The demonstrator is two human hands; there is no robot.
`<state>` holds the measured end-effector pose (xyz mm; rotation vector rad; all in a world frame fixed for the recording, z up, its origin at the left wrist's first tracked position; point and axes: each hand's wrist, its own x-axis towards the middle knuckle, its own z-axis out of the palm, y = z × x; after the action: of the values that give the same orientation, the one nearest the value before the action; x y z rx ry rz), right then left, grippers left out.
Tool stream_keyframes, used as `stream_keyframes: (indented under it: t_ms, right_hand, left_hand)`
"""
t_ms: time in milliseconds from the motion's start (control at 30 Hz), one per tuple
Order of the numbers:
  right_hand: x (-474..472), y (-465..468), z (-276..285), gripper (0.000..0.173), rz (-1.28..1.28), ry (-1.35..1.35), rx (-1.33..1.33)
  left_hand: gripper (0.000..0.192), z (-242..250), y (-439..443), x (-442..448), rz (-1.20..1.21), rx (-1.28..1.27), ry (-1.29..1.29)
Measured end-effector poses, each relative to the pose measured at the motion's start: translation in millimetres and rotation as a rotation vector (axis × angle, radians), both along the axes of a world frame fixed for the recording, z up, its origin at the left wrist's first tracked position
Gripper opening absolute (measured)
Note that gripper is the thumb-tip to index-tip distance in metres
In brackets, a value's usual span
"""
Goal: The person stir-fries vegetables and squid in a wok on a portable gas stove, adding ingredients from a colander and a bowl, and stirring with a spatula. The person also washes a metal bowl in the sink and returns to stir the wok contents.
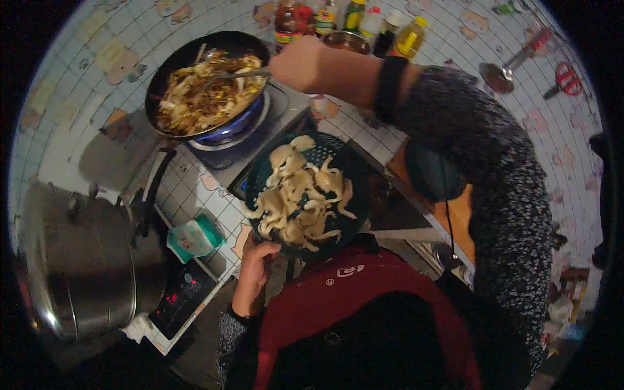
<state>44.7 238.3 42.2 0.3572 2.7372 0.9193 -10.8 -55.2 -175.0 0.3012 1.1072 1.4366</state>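
My left hand [253, 273] grips the near left rim of a dark green plastic colander [360, 195], thumb on the rim. Pale, wet octopus-like seafood pieces [297, 187] with curled tentacles lie inside it. My right hand [298, 62] is closed around the handle of a metal cooking utensil [243, 74], probably a spatula. Its far end is in the food and cannot be made out. A dark frying pan [156, 92] holds browned shredded food [209, 97], perhaps cabbage with noodles. The pan sits over the stove [229, 156], its handle [158, 180] towards the lower left.
A large steel pot [87, 263] stands on a lit induction cooker [181, 295] at the left. Beside it lies a green-and-white packet [196, 237]. Sauce bottles [411, 38] and a metal bowl [347, 42] line the back wall. A ladle [498, 78] and red-handled scissors [568, 80] hang right.
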Motion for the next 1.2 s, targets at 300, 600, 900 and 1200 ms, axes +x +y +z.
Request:
stream_keyframes:
  t_ms: [300,600,900,1200]
  right_hand:
    - [-38,-5,-53,0.060,-0.185,0.349,-0.484]
    - [102,-50,-77,0.051,-0.303,0.949,-0.346]
    - [176,-179,-138,0.052,-0.963,1.524,-0.387]
    - [103,-226,-218,0.048,-1.221,1.790,-0.771]
  left_hand:
    - [0.060,-56,73,-52,-0.450,0.044,-0.026]
    - [0.072,-119,180,-53,-0.926,0.178,-0.019]
    - [0.033,-145,257,-16,-1.432,-0.019,-0.091]
    - [0.042,-125,215,-68,-1.342,-0.026,0.072]
